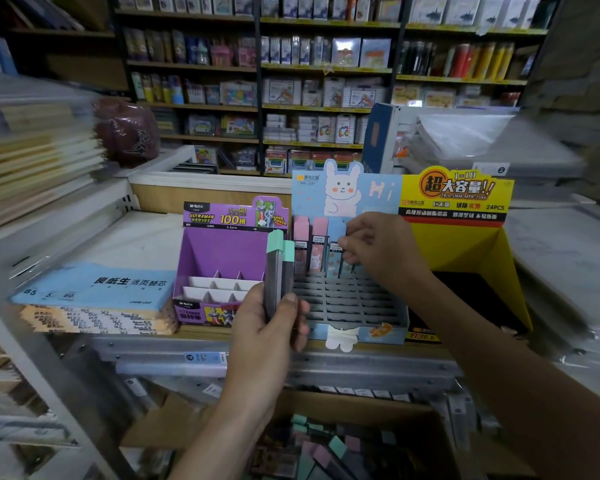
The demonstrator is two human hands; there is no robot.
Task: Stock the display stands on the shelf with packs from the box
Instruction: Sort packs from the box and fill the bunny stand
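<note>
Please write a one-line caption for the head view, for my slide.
Left hand holds two green-capped packs while the right hand pinches a blue pack in the rabbit display stand.

— What colours are the stands?
— A purple stand [222, 251], a blue stand [305, 209] with a white bunny and pink dots, and a yellow stand [465, 247].
— And the packs?
— Grey packs [279, 271] with mint green tops, pink packs [317, 244], and a blue pack [334, 263] with orange spots.

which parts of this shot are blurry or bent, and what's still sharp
Head view: centre sharp, print readable on the purple cardboard display stand and yellow cardboard display stand; left stacked paper pads and the right edge smear with blur; wide-angle lens bends the white shelf frame; the brown cardboard box of packs below is dim and soft.
</note>
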